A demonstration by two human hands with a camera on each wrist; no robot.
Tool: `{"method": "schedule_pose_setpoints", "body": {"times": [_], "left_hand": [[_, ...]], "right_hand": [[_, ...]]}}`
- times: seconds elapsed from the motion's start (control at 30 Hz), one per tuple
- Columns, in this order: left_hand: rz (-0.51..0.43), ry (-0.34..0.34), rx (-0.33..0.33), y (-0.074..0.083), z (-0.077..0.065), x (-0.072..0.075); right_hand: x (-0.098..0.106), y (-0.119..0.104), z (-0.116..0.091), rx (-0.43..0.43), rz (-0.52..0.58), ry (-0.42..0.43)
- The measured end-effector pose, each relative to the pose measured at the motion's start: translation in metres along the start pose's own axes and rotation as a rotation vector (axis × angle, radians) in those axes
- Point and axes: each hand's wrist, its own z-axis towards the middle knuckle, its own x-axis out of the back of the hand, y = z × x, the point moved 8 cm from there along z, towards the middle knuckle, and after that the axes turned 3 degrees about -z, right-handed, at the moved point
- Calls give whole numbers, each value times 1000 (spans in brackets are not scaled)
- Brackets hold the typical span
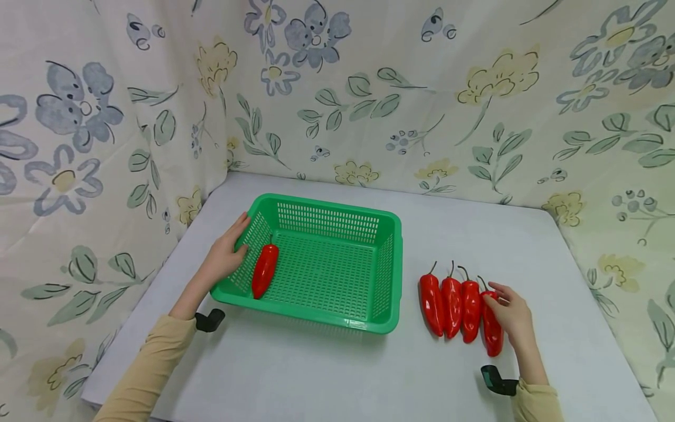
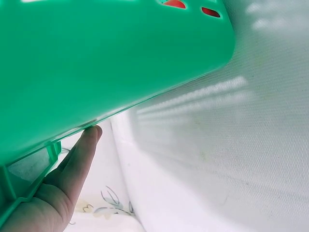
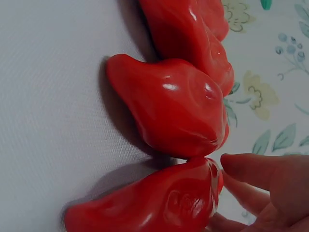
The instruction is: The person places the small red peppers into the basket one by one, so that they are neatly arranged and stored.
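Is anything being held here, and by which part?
The left hand holds the green basket by its left rim. The right hand is at the stem end of the rightmost pepper; whether it grips it cannot be told.

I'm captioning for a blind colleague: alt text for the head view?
A right hand is at the rightmost of four red peppers on a white table; the left hand holds a green basket's left rim, one red pepper inside.

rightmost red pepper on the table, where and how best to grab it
Pinch the rightmost pepper across its broad end just below the stem, probably from above and right: it lies on its side, narrows toward the tip, and the next pepper sits close on its left.
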Motion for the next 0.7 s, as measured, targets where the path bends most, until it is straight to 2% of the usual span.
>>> {"method": "schedule_pose_setpoints", "body": {"times": [0.1, 0.37, 0.53, 0.7], "left_hand": [[-2, -3, -2, 1, 0, 0], [-8, -11, 2, 0, 0, -1], [-7, -18, 8, 0, 0, -1], [-13, -22, 13, 0, 0, -1]], "right_hand": [[1, -8, -5, 13, -60, -3], [10, -48, -29, 8, -156, -67], [13, -52, -33, 18, -179, -45], [15, -48, -35, 10, -146, 2]]}}
